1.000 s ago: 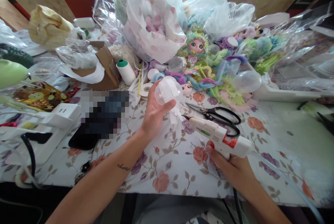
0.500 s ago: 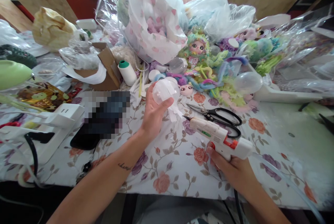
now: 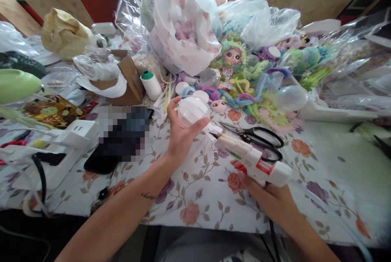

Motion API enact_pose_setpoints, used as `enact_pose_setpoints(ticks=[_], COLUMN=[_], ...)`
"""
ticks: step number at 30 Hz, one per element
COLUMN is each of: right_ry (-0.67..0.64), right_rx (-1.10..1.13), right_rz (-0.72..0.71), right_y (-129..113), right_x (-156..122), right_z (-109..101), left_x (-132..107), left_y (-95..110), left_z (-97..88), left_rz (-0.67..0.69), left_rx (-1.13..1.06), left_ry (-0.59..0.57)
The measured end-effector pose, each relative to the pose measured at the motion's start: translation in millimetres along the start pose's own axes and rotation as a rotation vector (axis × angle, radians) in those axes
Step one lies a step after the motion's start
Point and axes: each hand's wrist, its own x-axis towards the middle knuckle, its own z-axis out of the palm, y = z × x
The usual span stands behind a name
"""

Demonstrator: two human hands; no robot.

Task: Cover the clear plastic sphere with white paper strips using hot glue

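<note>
My left hand (image 3: 183, 131) is closed around a clear plastic ball (image 3: 193, 109), thumb on its near right side. A white ribbon strip (image 3: 216, 131) trails from the ball beside my thumb. My right hand (image 3: 259, 188) grips a white hot glue gun (image 3: 241, 152) by its handle, its dark nozzle pointing left at the ribbon. Whether the nozzle touches the ribbon I cannot tell. Just behind the glue gun lie black-handled scissors (image 3: 256, 136). A pink doll face (image 3: 218, 105) rests beyond the ball.
Dolls (image 3: 232, 56), yarn and plastic bags crowd the back. A thread cone (image 3: 151, 85) and cardboard box (image 3: 130, 76) stand behind left. A dark phone (image 3: 117, 144) and white power strip (image 3: 61, 152) lie left. A clear dome (image 3: 291, 98) sits at right.
The glue gun has moved slightly left, bringing its nozzle nearer the ball. My left hand has turned the ball a little, and the ribbon now hangs further right.
</note>
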Motion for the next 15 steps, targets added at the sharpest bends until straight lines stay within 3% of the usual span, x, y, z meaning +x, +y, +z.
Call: enact_pose_setpoints(ticks=[4, 15], right_ry=[-0.088, -0.065], right_rx=[0.014, 0.015], right_rz=[-0.022, 0.015], right_y=[-3.7, -11.5], right_x=[1.6, 2.5], right_z=[4.2, 6.7], left_x=[-2.6, -8.4], left_y=[-3.0, -2.8], left_z=[-1.7, 1.2], left_rz=[0.052, -0.03], left_rx=[0.112, 0.173], left_ry=[-0.068, -0.073])
